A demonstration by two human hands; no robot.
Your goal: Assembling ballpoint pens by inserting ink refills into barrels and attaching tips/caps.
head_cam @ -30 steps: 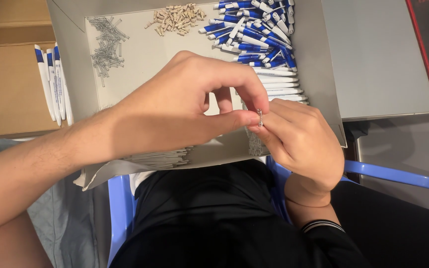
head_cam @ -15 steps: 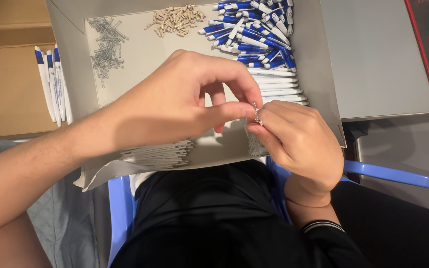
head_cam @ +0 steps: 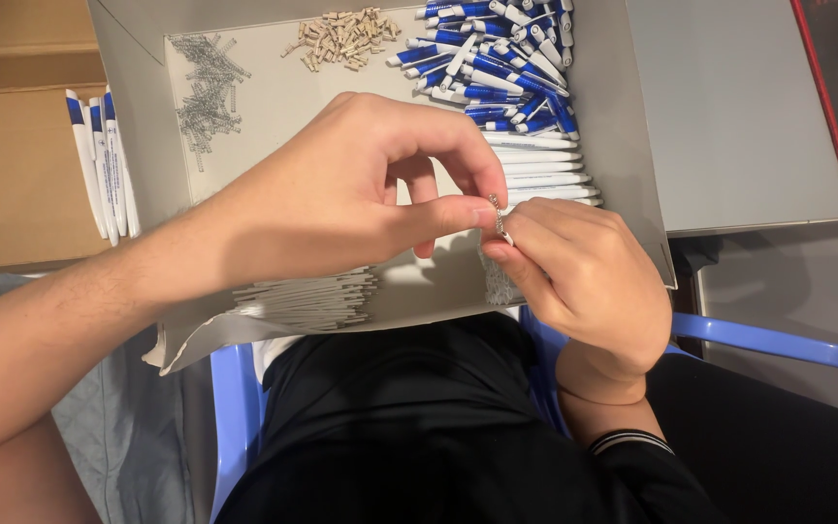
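Head view: we see left hand (head_cam: 341, 194) arched over cardboard tray (head_cam: 623, 116), thumb and forefinger pinched shut on small metal spring (head_cam: 499, 217). Right hand (head_cam: 584, 272) curled just beside, fingertips (head_cam: 521, 225) touching same spring from below, closed around thin white part we cannot make out. Spring sits between both hands' fingertips. Beyond fingers: blue-and-white pen parts (head_cam: 497, 58), white barrels (head_cam: 535, 165). Against half-second-earlier frame, we note grip and pose nearly unchanged.
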